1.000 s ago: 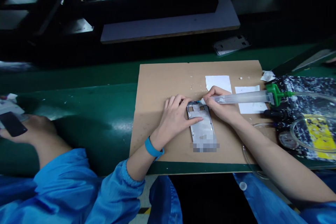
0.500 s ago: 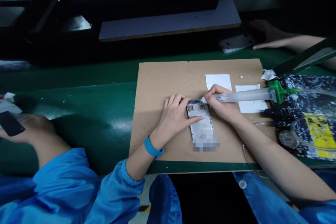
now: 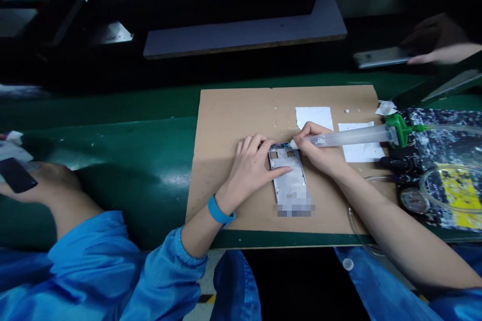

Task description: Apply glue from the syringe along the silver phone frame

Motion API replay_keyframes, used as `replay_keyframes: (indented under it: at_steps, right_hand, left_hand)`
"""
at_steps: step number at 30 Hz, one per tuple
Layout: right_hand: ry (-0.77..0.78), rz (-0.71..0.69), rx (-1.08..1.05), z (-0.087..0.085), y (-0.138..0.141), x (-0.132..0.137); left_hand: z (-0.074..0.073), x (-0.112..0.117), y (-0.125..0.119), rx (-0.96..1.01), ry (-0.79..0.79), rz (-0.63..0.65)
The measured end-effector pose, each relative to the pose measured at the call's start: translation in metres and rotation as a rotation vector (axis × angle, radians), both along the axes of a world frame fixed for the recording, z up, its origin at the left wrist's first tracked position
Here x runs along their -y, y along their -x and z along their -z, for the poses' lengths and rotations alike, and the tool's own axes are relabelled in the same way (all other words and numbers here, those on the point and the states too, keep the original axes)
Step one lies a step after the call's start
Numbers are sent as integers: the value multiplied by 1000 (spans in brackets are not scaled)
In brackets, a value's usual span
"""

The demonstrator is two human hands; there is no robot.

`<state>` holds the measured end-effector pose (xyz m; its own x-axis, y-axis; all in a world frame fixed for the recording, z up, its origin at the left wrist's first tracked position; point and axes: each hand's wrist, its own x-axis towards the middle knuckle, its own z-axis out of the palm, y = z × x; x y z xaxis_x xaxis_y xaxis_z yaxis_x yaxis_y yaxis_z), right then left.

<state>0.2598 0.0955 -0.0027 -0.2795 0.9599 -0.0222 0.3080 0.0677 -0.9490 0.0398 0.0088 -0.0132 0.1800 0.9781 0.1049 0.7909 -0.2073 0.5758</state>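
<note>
A silver phone frame (image 3: 289, 179) lies on a brown cardboard sheet (image 3: 233, 115). My left hand (image 3: 250, 165) presses flat on the frame's left edge, thumb across its middle. My right hand (image 3: 318, 148) grips a clear glue syringe (image 3: 354, 136) with a green cap, and the syringe tip touches the frame's top right corner. A blue band sits on my left wrist (image 3: 219, 211).
White paper pieces (image 3: 314, 115) lie on the cardboard. A hose and patterned mat (image 3: 444, 145) are at right. A co-worker's arm (image 3: 48, 190) rests at left by a dark phone (image 3: 17, 174). Another person's hand (image 3: 437, 40) holds a frame (image 3: 380, 57) at the far right.
The other person's hand at the back has carried a metal frame off the belt toward the right. My hands have stayed on the frame and syringe.
</note>
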Motion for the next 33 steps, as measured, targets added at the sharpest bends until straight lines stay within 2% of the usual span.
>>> replay_keyframes:
  at_steps: [15,33]
  right_hand:
    - [-2,-33,-8,4,-2,-3]
    - [-4,-31,-36,7,-3,-3]
  left_hand:
    - [3,0,0,-6,-9,2]
    - [-3,0,-1,-12,23,-3]
